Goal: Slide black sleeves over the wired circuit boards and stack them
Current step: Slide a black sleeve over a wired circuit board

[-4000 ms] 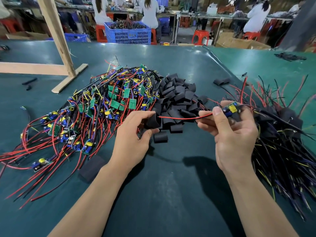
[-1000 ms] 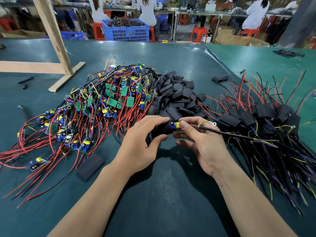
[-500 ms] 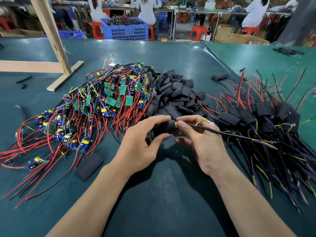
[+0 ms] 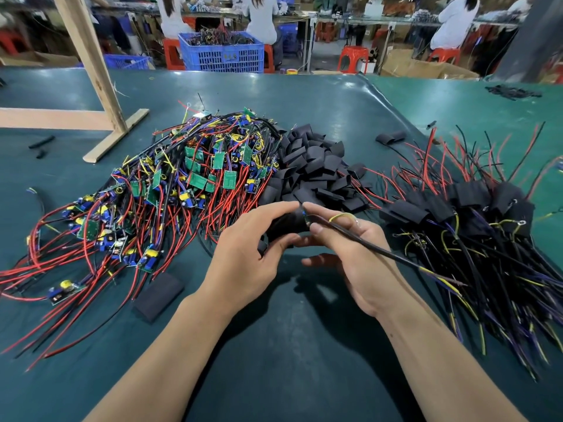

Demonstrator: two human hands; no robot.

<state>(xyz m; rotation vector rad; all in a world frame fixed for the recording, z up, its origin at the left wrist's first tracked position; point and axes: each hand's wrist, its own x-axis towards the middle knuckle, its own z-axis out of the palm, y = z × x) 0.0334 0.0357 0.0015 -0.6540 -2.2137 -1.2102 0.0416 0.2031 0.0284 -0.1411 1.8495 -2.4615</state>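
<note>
Left hand (image 4: 249,248) grips a black sleeve (image 4: 286,224) just above the table (image 4: 274,360), thumb under, fingers curled over the top — held so the open mouth faces right. Right hand (image 4: 347,254) pinches the board's near end and its black lead (image 4: 365,243) at the sleeve mouth; only a sliver of blue and yellow component (image 4: 304,215) shows there, so the circuit board is judged almost fully inside. The lower right fingers are spread loosely below and carry nothing.

Layout reads as a left-to-right flow:
- Bare wired boards (image 4: 170,190) heaped at left, red leads fanned toward the near edge — easy to draw one out.
- Loose empty sleeves (image 4: 313,166) piled in the middle, directly beyond both hands, within reach of either.
- Sleeved units (image 4: 475,205) stacked at right, sleeves grouped together, leads trailing toward the near right — the likely destination for the piece in hand.

The lead runs out over the right hand toward that stack; holding it taut probably keeps the board straight as it seats.

One flattened sleeve (image 4: 158,296) lies alone near the left forearm, apart from the pile. A wooden stand (image 4: 100,95) sits far left.

Judgement: seating step nearly done; a last push, then set-down at right. Risk — the leads snagging in the neighbouring tangle.
</note>
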